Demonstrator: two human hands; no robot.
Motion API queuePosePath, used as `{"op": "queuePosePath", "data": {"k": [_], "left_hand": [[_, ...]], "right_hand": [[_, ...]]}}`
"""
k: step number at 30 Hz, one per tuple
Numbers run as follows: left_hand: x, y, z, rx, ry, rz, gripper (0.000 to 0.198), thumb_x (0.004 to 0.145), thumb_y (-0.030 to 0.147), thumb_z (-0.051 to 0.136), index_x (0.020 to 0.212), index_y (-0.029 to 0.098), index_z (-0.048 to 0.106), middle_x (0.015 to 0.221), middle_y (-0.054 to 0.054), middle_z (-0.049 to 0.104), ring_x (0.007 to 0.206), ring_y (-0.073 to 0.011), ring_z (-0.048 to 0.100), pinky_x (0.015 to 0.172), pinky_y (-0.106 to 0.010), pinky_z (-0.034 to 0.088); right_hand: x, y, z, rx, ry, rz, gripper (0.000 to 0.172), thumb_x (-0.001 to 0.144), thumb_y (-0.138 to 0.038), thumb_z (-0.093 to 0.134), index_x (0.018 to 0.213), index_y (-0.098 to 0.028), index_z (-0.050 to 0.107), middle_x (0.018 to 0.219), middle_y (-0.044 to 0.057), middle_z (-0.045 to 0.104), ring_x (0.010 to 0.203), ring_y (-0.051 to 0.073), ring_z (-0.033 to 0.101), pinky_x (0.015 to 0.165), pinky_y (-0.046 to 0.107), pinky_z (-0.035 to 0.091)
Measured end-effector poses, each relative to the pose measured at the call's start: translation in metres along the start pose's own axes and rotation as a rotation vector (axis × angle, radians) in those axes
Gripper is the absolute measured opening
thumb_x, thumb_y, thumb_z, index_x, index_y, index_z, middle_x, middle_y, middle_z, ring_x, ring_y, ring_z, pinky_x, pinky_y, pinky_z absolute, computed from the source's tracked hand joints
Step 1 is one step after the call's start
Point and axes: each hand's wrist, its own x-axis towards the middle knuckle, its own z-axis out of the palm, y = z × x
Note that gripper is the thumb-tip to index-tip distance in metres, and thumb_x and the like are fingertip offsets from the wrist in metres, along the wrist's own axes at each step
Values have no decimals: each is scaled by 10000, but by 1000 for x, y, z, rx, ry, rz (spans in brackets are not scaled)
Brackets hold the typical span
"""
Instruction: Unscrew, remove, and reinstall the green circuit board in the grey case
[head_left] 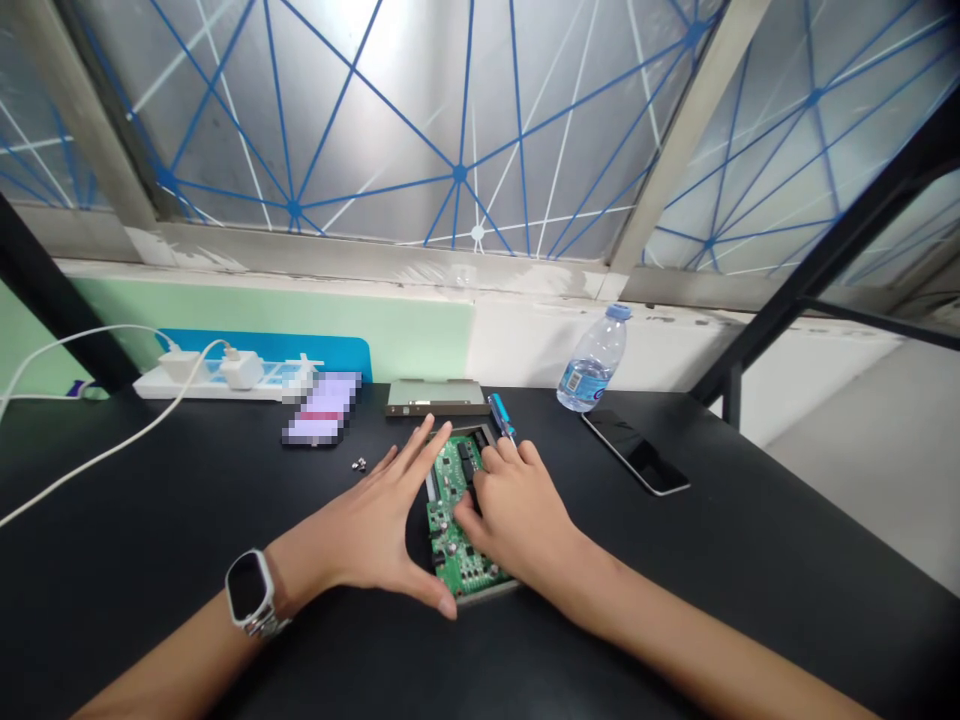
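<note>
A green circuit board (459, 560) lies in a shallow grey metal case (487, 597) on the black table. My left hand (375, 530) is spread wide along its left side, the fingers by the far end and the thumb by the near corner. Over the board's right half, my right hand (521, 505) is curled, thumb and index finger brought together at the dark parts. Whatever those fingers pinch is hidden. Just beyond my right knuckles lies a blue-handled screwdriver (500, 412). A few small screws (359, 464) rest left of my left fingertips.
A flat metal cover (436, 398) stands at the table's back edge. To the left are a lit phone (324, 408) and a white power strip (154, 383) with chargers and trailing cables (112, 455). A water bottle (589, 365) and a dark phone (637, 452) are at right.
</note>
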Motion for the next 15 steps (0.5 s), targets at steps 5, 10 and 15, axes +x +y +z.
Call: {"op": "queuePosePath", "data": {"k": [5, 10, 15], "left_hand": [[-1, -5, -2, -62, 13, -6, 1498, 500, 713, 813, 1545, 318, -185, 1652, -145, -113, 1494, -440, 53, 1169, -636, 200], [-1, -10, -3, -213, 101, -61, 1122, 803, 660, 626, 1570, 293, -106, 1664, -130, -33, 1502, -399, 109, 1181, -608, 199], [10, 0, -5, -670, 421, -191, 743, 972, 575, 386, 1573, 259, 84, 1648, -126, 167, 1463, -328, 286, 1167, -530, 288]], "right_hand": [[-2, -4, 0, 19, 40, 17, 301, 884, -295, 505, 729, -144, 713, 800, 117, 646, 873, 280, 526, 793, 438, 324], [1, -7, -9, 63, 95, 31, 288, 878, -309, 518, 680, -164, 669, 792, 101, 636, 843, 258, 509, 765, 422, 305], [10, -7, -20, 137, 191, 52, 303, 891, -313, 507, 627, -182, 579, 779, 68, 605, 828, 228, 495, 752, 397, 287]]}}
